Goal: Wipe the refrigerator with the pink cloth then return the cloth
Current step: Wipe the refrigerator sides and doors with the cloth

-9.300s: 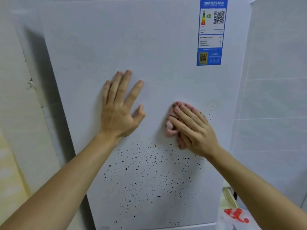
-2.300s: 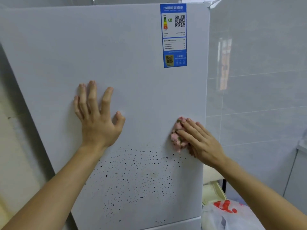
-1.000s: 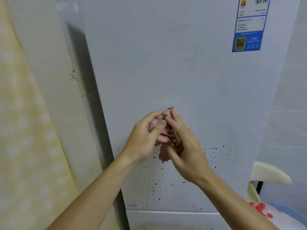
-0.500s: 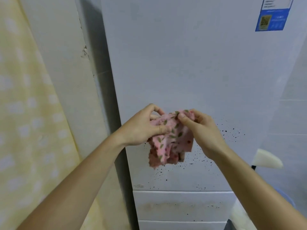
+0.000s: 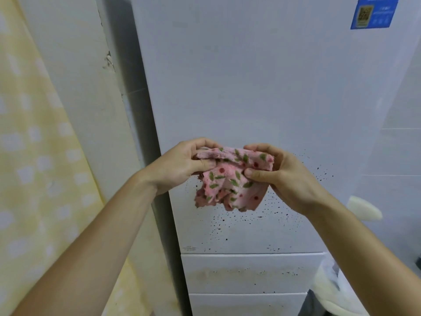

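The white refrigerator (image 5: 250, 76) fills the middle of the head view, its door speckled with small dark spots (image 5: 230, 224) low down. In front of the door, both hands hold the pink cloth (image 5: 230, 183), which has green leaves and red dots. My left hand (image 5: 182, 165) pinches its top left edge. My right hand (image 5: 280, 174) pinches the right side with thumb and fingers. The cloth hangs crumpled between them, away from the door.
A blue label (image 5: 373, 12) sits at the door's top right. Two white drawer fronts (image 5: 248, 272) lie below the door. A yellow patterned curtain (image 5: 34, 156) hangs on the left. Tiled wall (image 5: 401, 133) and a cream object (image 5: 364, 208) are on the right.
Both hands came off the door and met in front of it. They took the balled cloth and spread it between them; it now hangs more open. My view dropped lower.
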`<state>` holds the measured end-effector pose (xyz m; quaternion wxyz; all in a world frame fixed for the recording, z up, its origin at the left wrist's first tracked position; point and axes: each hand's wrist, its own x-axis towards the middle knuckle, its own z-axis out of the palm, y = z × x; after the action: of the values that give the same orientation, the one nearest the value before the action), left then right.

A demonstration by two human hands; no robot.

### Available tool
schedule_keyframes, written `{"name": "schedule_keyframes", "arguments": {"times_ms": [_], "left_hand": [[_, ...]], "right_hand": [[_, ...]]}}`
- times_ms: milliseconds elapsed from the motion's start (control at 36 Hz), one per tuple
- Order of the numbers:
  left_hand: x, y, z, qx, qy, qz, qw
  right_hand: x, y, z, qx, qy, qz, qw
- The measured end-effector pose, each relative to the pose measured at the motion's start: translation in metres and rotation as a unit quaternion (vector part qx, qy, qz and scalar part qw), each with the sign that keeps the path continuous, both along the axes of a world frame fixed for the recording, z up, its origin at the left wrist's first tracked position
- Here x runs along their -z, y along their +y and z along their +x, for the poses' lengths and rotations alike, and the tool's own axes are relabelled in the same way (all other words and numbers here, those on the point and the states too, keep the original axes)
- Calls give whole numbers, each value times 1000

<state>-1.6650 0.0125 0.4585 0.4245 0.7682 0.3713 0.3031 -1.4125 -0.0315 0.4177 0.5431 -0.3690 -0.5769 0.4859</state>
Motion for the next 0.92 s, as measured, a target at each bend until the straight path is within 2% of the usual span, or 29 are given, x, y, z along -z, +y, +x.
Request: {"name": "schedule_keyframes", "arguments": {"times_ms": [56,111,194,306,556,694,778,833,917], "left_hand": [[0,-2,1,-11,2,8,1000],[-1,-3,1,-20,-1,9,1000],[-4,-4,1,-29,-13,0,999],[-5,-5,0,-35,-30,-20,999],[2,-10,-3,-58,7,-25,998],[11,-8,-9,-66,16,-41,997],[16,-6,-12,-56,16,-54,997],[17,-9,-11,-38,-5,-77,996],[18,-14,-6,-30,-26,-100,994]], "right_hand": [[1,-2,1,-1,-47,-8,999],[1,-6,1,12,-131,-10,991],[5,-9,0,95,-197,-4,976],[11,-6,-3,188,-184,14,965],[9,-6,-14,271,-186,13,944],[0,-6,-6,230,-172,-1,958],[-9,-4,0,132,-82,-56,986],[-15,-3,0,78,-40,-76,993],[-21,-4,-3,49,6,-93,994]]}}
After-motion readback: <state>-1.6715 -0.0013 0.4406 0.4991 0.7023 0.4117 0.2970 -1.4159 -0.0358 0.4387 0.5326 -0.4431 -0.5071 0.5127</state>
